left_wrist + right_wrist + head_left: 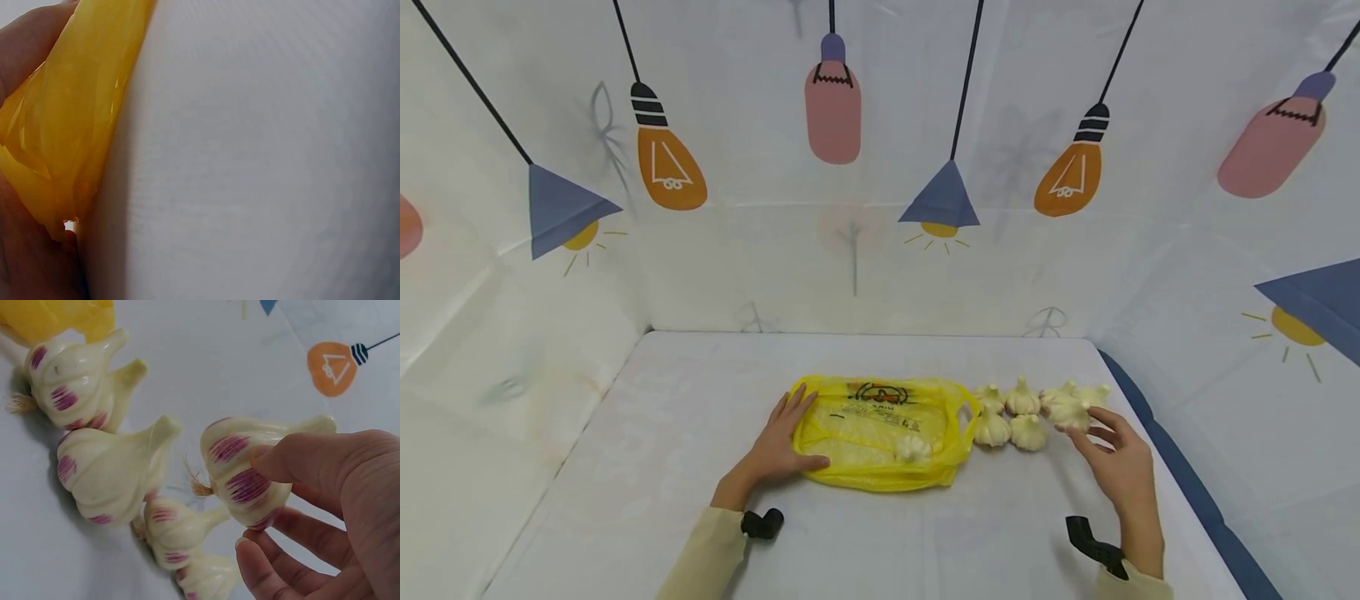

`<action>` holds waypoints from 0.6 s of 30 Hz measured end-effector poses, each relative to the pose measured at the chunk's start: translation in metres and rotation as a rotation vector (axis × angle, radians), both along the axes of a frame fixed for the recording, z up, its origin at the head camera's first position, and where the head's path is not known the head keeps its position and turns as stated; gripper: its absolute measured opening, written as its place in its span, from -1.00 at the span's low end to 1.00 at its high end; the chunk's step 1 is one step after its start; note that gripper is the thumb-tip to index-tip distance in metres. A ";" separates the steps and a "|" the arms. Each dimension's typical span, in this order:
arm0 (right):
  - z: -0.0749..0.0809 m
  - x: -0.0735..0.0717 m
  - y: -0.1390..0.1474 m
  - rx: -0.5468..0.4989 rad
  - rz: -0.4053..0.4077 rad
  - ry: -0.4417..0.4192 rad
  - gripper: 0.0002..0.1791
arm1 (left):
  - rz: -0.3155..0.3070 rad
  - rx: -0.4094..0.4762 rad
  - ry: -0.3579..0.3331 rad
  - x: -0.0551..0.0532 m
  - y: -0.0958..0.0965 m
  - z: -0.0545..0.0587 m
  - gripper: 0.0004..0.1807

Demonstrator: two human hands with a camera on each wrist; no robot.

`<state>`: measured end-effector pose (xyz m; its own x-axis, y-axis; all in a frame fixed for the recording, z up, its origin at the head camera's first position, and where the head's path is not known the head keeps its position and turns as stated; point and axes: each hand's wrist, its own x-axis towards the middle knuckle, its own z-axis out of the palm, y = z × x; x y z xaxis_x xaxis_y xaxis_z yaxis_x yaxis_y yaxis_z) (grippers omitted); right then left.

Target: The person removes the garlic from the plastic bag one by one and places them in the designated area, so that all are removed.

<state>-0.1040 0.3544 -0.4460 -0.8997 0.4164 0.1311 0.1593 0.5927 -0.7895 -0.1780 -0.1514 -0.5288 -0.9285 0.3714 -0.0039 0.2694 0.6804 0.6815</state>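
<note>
In the head view my left hand (781,440) rests on the left end of a yellow plastic bag (868,475), fingers spread over its edge and thumb at the near corner. Crinkled yellow film fills the left side of the left wrist view, beside that hand. A garlic bulb (913,447) lies in the middle of the bag. My right hand (1120,458) pinches another garlic bulb (240,478) between thumb and fingers; purple streaks and a tuft of roots show on it. Several more garlic bulbs (109,475) sit in two rows right of the bag.
A white table (880,550) carries everything, with a patterned wall sheet (760,250) behind. Blue cloth (1183,467) runs along the right edge. A black wrist mount (1093,542) is on the right arm and another black mount (763,523) on the left.
</note>
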 end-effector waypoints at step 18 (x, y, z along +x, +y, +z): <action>-0.025 -0.001 0.014 -0.059 -0.044 -0.085 -0.39 | 0.000 0.008 -0.001 -0.002 -0.001 -0.003 0.29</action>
<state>-0.1045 0.3685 -0.4709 -0.8873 0.4602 0.0291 0.2520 0.5366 -0.8053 -0.1801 -0.1521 -0.5318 -0.9283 0.3718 -0.0014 0.2692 0.6747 0.6872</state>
